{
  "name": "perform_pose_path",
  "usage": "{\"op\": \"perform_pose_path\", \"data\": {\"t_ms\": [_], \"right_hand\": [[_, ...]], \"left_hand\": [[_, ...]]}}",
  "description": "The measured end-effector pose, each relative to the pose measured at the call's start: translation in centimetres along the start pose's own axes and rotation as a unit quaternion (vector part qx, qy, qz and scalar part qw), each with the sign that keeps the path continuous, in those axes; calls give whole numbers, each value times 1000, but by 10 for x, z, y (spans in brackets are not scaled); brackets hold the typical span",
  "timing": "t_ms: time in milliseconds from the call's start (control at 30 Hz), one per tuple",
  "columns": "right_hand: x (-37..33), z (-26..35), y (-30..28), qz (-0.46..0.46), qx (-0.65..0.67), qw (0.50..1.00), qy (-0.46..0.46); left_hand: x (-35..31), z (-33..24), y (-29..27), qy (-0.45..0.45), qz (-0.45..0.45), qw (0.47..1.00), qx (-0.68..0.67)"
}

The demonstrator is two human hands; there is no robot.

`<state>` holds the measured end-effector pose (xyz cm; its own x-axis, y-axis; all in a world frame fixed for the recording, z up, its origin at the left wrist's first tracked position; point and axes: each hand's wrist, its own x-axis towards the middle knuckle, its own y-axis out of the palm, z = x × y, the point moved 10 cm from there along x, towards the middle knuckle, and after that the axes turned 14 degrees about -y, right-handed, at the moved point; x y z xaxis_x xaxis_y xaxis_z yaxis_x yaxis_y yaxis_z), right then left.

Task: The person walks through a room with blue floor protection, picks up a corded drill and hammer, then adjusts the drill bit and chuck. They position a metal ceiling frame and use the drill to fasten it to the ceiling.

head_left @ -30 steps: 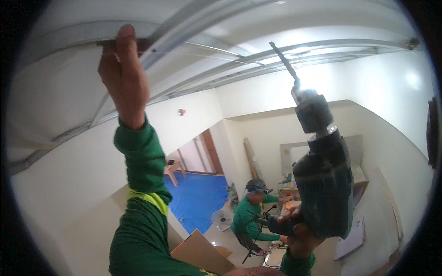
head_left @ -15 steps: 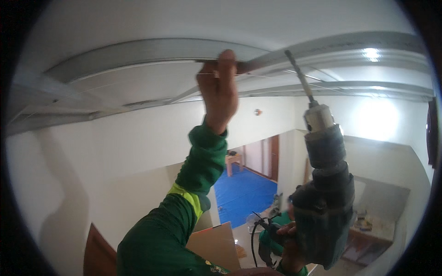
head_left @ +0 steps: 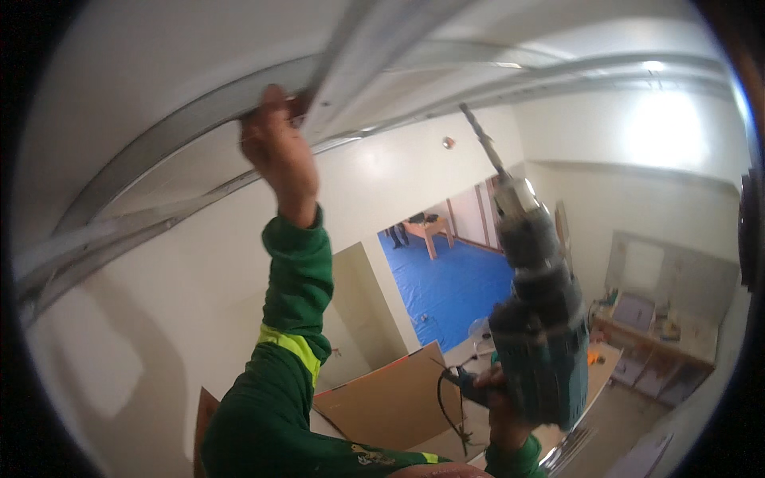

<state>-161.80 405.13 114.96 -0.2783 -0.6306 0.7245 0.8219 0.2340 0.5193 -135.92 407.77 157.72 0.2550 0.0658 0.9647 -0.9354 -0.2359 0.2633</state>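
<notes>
Overhead, my left hand point(head_left: 283, 159) is closed round the lower edge of a grey metal ceiling channel point(head_left: 191, 111), close to where a second metal channel point(head_left: 362, 60) crosses it. Its thumb points up, and the fingertips are partly hidden behind the metal. At the lower right my right hand point(head_left: 504, 414) grips a dark teal and black rotary hammer drill point(head_left: 542, 342) by its handle. The drill stands nearly upright, its long drill bit point(head_left: 482, 139) pointing up and slightly left, apart from my left hand. Much of the right hand is hidden by the drill body.
More metal framing runs along the top of the white walls. Below are a large brown board point(head_left: 386, 398), a blue floor sheet point(head_left: 446, 291), a wooden table point(head_left: 430, 231) beyond the doorway, and a cluttered counter point(head_left: 693, 338) at the right. A black cord point(head_left: 441, 402) hangs beside the drill.
The view has tilted and turned. In the picture, my left hand shifts left, still on the framing near a channel crossing. The drill shifts slightly left and remains upright in my right hand.
</notes>
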Motion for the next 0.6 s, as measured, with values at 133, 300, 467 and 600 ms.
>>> {"op": "perform_pose_path", "data": {"t_ms": [133, 300, 467, 600], "right_hand": [[21, -15, 29, 117, 14, 993, -15], [40, -42, 37, 108, 140, 984, 23], [80, -10, 85, 64, 98, 992, -49], [110, -2, 91, 77, 48, 990, -108]], "left_hand": [[6, -11, 10, 22, 29, 999, -13], [11, -19, 25, 18, 50, 998, -16], [11, -18, 22, 38, 63, 997, 11], [11, -5, 17, 46, 88, 995, 30]]}}
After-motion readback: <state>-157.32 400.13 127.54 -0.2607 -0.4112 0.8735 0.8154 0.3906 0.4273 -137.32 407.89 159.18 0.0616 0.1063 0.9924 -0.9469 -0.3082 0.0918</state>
